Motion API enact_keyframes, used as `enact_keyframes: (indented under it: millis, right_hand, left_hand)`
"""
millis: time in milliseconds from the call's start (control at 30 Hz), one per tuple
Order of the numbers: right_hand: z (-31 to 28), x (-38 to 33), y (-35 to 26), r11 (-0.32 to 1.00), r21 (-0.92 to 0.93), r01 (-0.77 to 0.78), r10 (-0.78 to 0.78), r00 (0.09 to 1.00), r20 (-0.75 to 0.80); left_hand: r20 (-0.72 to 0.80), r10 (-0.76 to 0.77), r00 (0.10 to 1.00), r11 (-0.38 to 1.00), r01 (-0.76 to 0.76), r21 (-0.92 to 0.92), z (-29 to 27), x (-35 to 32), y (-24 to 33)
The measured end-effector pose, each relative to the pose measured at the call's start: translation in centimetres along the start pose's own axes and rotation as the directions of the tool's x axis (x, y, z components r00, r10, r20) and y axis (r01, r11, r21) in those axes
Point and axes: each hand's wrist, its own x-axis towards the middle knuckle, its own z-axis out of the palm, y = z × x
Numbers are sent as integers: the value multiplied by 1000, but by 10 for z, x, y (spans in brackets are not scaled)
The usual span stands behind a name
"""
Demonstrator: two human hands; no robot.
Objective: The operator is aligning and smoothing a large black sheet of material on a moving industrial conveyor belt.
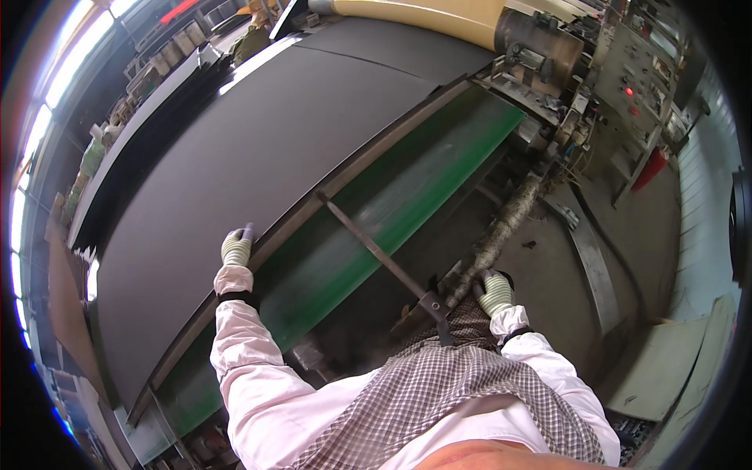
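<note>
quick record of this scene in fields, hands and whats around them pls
left hand: gloved left hand at the edge of the big black sheet, grip closed on a small purple-tipped thing
right hand: gloved right hand closed around the wrapped bar
between hands: green conveyor belt, thin metal strut
far right: control panel

A sheet [258, 149] lies on the table [368, 153], left of the belt [392, 204].

1. Black sheet [258, 157]: large, matte, flat; it lies spread across the machine bed, its near edge along the metal frame rail.
2. Wrapped bar [501, 231]: long, rough, pale-grey; it slants from the machine down toward the person.
</note>
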Motion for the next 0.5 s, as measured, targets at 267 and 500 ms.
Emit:
enact_keyframes:
  millis: [267, 500]
  right_hand:
    - [0, 3, 1, 1000, 13, -1, 1, 1000, -2]
    - [-4, 4, 0, 999, 52, -11, 8, 998, 64]
  left_hand:
    - [-114, -128, 985, 985, 139, 100, 12, -6, -64]
    - [-86, 95, 992, 984, -80, 161, 26, -1, 38]
